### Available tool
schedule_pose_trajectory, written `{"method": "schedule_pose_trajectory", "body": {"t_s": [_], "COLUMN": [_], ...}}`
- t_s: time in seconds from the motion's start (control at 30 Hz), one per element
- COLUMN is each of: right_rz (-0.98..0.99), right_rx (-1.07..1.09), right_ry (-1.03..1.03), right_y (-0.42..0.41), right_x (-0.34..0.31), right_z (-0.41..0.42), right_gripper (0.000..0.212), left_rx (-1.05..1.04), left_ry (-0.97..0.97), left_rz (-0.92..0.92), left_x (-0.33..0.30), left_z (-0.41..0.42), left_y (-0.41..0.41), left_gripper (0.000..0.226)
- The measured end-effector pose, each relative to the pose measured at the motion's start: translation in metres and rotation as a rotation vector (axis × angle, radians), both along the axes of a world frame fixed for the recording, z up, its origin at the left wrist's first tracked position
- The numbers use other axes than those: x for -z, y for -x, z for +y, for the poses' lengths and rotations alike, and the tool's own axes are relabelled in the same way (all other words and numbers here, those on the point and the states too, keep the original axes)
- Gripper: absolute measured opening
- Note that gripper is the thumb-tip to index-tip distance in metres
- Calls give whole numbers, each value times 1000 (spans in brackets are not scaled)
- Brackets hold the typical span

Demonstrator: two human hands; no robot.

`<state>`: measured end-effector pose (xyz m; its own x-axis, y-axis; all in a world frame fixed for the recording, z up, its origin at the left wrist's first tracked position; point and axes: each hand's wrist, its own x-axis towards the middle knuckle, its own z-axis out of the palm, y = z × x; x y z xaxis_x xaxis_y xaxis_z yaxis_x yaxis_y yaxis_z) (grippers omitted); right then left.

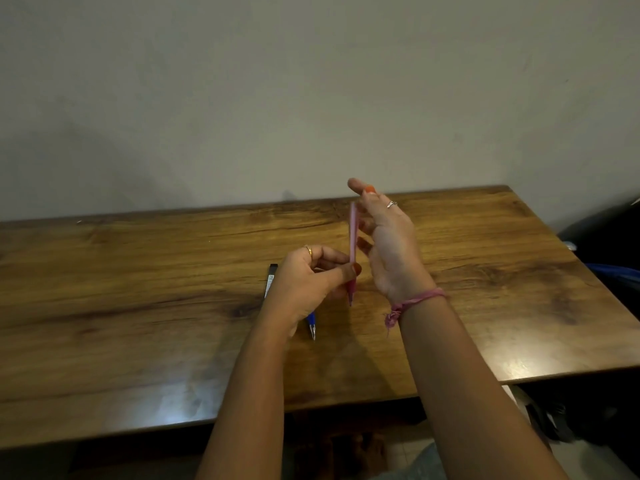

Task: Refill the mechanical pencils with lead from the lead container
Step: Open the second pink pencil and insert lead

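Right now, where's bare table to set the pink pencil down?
Free: the wide stretch of table left of the lead container, and the right half beyond the right hand, out to the edge. Crowded: the centre, where the left hand pinches the pink pencil above the blue pencil lying beside the container.

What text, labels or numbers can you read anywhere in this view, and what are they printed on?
Nothing is legible.
Lead container, lying on the wooden table by the left hand: a pale label with print, too small and blurred to read.
Pink mechanical pencil, pinched in the left hand with the right hand open beside it: no readable marking.
Blue mechanical pencil, on the table: no readable marking.
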<state>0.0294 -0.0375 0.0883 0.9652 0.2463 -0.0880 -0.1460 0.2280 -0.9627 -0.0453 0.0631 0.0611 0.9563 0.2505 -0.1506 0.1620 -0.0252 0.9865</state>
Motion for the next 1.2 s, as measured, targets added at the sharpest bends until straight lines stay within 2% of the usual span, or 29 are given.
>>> {"method": "schedule_pose_trajectory", "body": {"t_s": [0.13,0.23,0.3,0.43,0.6,0.7,0.77,0.83,0.9,1.03,1.2], "right_rz": [-136,-335,-395,-494,-488,-494,-426,-232,-5,108,157], "right_rx": [118,85,81,93,72,77,94,51,-37,-160,-133], "right_ry": [306,882,1132,1354,1440,1305,995,573,274,90,-41], "right_y": [-12,-17,-16,-12,-13,-15,-16,-16,-13,-11,-9], "right_x": [9,23,31,38,40,37,30,20,10,6,5], "right_z": [-9,-15,-16,-11,-8,-10,-10,-10,-11,-11,-13], "right_gripper": [25,21,16,16,20,20,20,18,21,16,19], "left_rx": [-65,-103,-114,-99,-80,-69,-61,-50,-28,26,72], "left_ry": [86,74,65,55,29,27,17,13,28,61,74], "left_rz": [29,41,46,50,59,57,53,57,63,65,55], "left_x": [0,1,1,1,-1,-2,-2,-2,-3,-4,-6], "left_z": [5,7,7,5,5,5,5,5,5,5,6], "left_y": [0,-1,-1,-1,0,1,1,1,0,1,4], "left_gripper": [18,19,19,19,20,21,19,18,17,16,16]}}
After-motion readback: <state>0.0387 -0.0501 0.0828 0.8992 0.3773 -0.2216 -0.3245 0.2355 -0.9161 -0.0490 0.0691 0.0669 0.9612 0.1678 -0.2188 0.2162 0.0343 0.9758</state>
